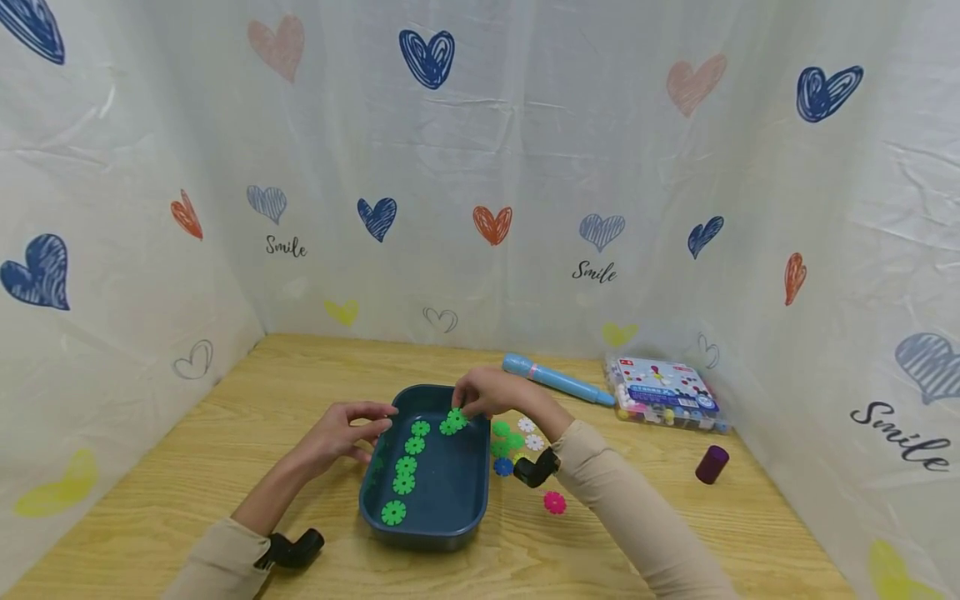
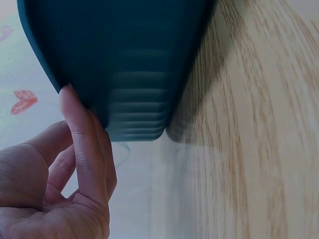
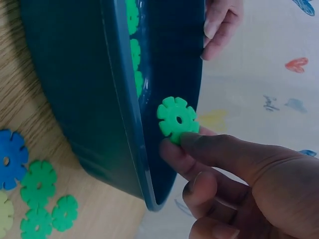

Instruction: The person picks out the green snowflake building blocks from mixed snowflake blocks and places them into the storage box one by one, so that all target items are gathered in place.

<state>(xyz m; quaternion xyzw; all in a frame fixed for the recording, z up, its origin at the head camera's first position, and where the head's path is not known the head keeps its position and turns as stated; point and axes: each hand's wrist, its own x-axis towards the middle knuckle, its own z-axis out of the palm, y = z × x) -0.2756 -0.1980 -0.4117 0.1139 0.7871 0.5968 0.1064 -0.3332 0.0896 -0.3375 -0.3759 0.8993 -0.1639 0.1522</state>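
- The fingers (image 3: 224, 152) of the right hand (image 1: 483, 393) were pinching a green disc (image 3: 178, 119) by its edge, thumb against forefinger, over the upper right part of the tray (image 1: 438, 508).
- Just beside it, lower left in the head view, showed another green disc (image 1: 447, 428); whether the two touched I couldn't tell.
- The left hand (image 1: 341, 433) gripped nothing: its fingers, fairly straight, rested against the tray's left rim.
- To do this bit well, I'd say, bring the disc low, lay it flat and loosen the pinch gently, so it doesn't skid into its neighbour.
- That left touch wanted to be light but steady, since a nudged tray could upset the row of green discs (image 1: 404, 483) running down its left side, five of them, with a gap above the lowest.
- Right of the tray, at centre right of the frame, lay loose green discs (image 1: 516, 441), white discs (image 1: 534, 442), a blue disc (image 1: 503, 467) and, lower down, a pink disc (image 1: 555, 502); the right wrist was best kept above them.
- Farther right on the wooden counter (image 1: 315, 383) were a blue stick (image 1: 558, 382), a clear case (image 1: 667, 392) and a purple cylinder (image 1: 712, 464), all well away from the work.
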